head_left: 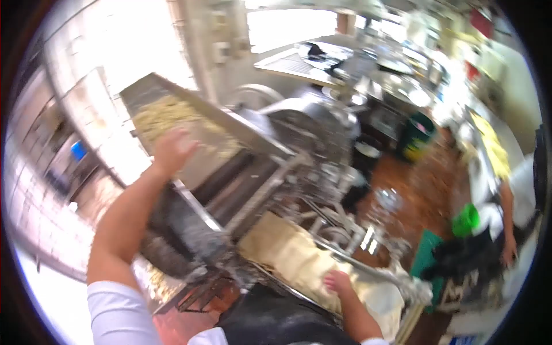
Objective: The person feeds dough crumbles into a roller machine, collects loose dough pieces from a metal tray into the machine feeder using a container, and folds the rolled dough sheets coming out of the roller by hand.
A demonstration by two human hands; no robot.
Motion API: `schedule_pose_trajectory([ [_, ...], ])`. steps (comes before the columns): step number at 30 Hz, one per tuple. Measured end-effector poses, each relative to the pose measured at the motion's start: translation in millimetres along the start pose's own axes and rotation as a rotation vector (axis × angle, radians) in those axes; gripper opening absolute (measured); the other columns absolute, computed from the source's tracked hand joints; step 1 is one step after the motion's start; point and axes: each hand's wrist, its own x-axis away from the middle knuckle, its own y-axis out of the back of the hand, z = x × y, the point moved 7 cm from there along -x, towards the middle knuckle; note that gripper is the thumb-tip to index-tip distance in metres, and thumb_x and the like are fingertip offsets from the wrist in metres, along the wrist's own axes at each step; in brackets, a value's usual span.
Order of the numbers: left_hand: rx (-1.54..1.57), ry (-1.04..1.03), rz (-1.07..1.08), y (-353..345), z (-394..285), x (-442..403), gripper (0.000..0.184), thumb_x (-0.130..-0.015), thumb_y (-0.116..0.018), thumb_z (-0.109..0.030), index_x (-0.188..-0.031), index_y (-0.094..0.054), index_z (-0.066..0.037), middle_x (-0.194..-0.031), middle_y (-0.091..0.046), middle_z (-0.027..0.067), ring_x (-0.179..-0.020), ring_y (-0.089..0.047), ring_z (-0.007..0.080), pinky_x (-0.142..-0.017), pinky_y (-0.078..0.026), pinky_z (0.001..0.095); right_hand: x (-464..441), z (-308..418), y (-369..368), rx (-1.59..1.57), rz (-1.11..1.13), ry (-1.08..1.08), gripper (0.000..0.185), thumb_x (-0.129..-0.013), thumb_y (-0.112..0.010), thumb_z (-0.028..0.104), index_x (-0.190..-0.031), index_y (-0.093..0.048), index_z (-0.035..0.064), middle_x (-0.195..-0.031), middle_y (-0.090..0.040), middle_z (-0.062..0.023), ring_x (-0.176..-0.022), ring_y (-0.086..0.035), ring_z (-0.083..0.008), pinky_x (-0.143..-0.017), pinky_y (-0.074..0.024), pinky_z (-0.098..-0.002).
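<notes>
My left hand reaches over the sloping metal chute of a dough roller machine, its blurred fingers stretched out near crumbly pale dough. Below the chute is a dark gap where the rollers appear to be. A wide, pale dough sheet lies in folds along a belt or tray at the machine's front. My right hand is at that sheet, seemingly touching its surface; its fingers look bent, but blur hides whether they grip it.
A round metal machine housing stands behind the chute. At right are a dark green bin, a bright green container and another person's arm. Brown floor shows between them. A white tiled wall is at left.
</notes>
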Motion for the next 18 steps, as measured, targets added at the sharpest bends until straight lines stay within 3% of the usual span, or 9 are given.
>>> schedule_pose_trajectory([
  [2, 0.107, -0.022, 0.046, 38.3, -10.5, -2.6, 0.037, -0.083, -0.061, -0.037, -0.099, -0.066, -0.003, -0.104, -0.064, 0.0167, -0.099, -0.060, 0.0328, -0.088, -0.046, 0.0403, 31.7, 41.2, -29.7, 0.102, -0.201, 0.201, 0.029, -0.088, -0.054, 0.029, -0.103, -0.056, 0.0051, -0.080, -0.063, -0.0110, -0.061, -0.060, -0.0197, -0.048, -0.0468, -0.0299],
  [5, 0.180, 0.435, 0.134, 95.2, 34.6, -8.3, 0.031, -0.082, -0.057, -0.030, -0.093, -0.065, -0.002, -0.092, -0.065, 0.0179, -0.089, -0.062, 0.0338, -0.080, -0.047, 0.0409, 74.4, 93.0, -82.8, 0.135, -0.269, 0.422, 0.028, -0.086, -0.055, 0.028, -0.104, -0.056, 0.0055, -0.080, -0.063, -0.0089, -0.060, -0.060, -0.0172, -0.046, -0.0451, -0.0261],
  [6, 0.281, 0.261, -0.191, 108.6, 74.8, -12.8, 0.028, -0.082, -0.051, -0.027, -0.088, -0.062, -0.001, -0.079, -0.064, 0.0176, -0.075, -0.061, 0.0350, -0.072, -0.047, 0.0412, 84.4, 105.9, -98.5, 0.137, -0.269, 0.495, 0.029, -0.086, -0.056, 0.029, -0.103, -0.056, 0.0056, -0.079, -0.063, -0.0082, -0.060, -0.060, -0.0162, -0.046, -0.0447, -0.0249],
  [8, 0.601, 0.425, -0.318, 136.3, 134.9, -24.3, 0.027, -0.080, -0.048, -0.026, -0.075, -0.058, -0.002, -0.064, -0.058, 0.0090, -0.063, -0.058, 0.0175, -0.058, -0.045, 0.0307, 111.4, 131.5, -139.8, 0.112, -0.211, 0.667, 0.024, -0.090, -0.055, 0.025, -0.102, -0.058, 0.0047, -0.082, -0.064, -0.0080, -0.060, -0.060, -0.0148, -0.050, -0.0463, -0.0256],
  [9, 0.685, 0.519, -0.380, 142.1, 167.1, -26.2, 0.024, -0.079, -0.050, -0.026, -0.075, -0.058, -0.004, -0.065, -0.057, 0.0036, -0.063, -0.056, 0.0118, -0.054, -0.041, 0.0261, 127.4, 144.1, -169.1, 0.116, -0.219, 0.735, 0.023, -0.090, -0.055, 0.024, -0.101, -0.059, 0.0045, -0.079, -0.063, -0.0069, -0.060, -0.059, -0.0140, -0.050, -0.0460, -0.0251],
  [12, 0.782, 0.776, -0.439, 119.6, 257.6, -34.3, 0.033, -0.082, -0.052, -0.030, -0.095, -0.061, -0.002, -0.079, -0.059, 0.0058, -0.067, -0.053, 0.0137, -0.059, -0.042, 0.0286, 175.8, 161.5, -254.1, 0.184, -0.186, 1.003, 0.029, -0.089, -0.059, 0.028, -0.101, -0.059, 0.0019, -0.084, -0.063, -0.0085, -0.071, -0.060, -0.0148, -0.061, -0.0471, -0.0254],
  [15, 0.740, 0.754, -0.251, 68.5, 324.4, -67.3, 0.039, -0.083, -0.052, -0.036, -0.109, -0.055, -0.007, -0.089, -0.057, 0.0010, -0.074, -0.050, 0.0108, -0.064, -0.039, 0.0292, 242.3, 156.0, -342.4, 0.411, -0.192, 1.362, 0.035, -0.088, -0.060, 0.032, -0.100, -0.059, -0.0011, -0.091, -0.063, -0.0118, -0.084, -0.059, -0.0174, -0.076, -0.0463, -0.0291],
  [16, 0.756, 0.728, -0.264, 56.3, 332.3, -80.5, 0.045, -0.084, -0.055, -0.034, -0.107, -0.060, 0.004, -0.084, -0.061, 0.0091, -0.074, -0.054, 0.0175, -0.067, -0.044, 0.0299, 266.6, 148.4, -373.9, 0.516, -0.208, 1.484, 0.036, -0.088, -0.060, 0.033, -0.100, -0.059, -0.0020, -0.093, -0.063, -0.0128, -0.089, -0.058, -0.0183, -0.080, -0.0456, -0.0308],
  [18, 0.760, 0.549, -0.112, -6.6, 385.7, -122.9, 0.049, -0.084, -0.056, -0.044, -0.111, -0.057, -0.002, -0.096, -0.059, 0.0094, -0.086, -0.055, 0.0182, -0.073, -0.043, 0.0359, 301.5, 131.5, -434.6, 0.630, -0.143, 1.634, 0.034, -0.082, -0.065, 0.031, -0.097, -0.061, 0.0000, -0.098, -0.063, -0.0144, -0.094, -0.059, -0.0258, -0.087, -0.0431, -0.0375],
])
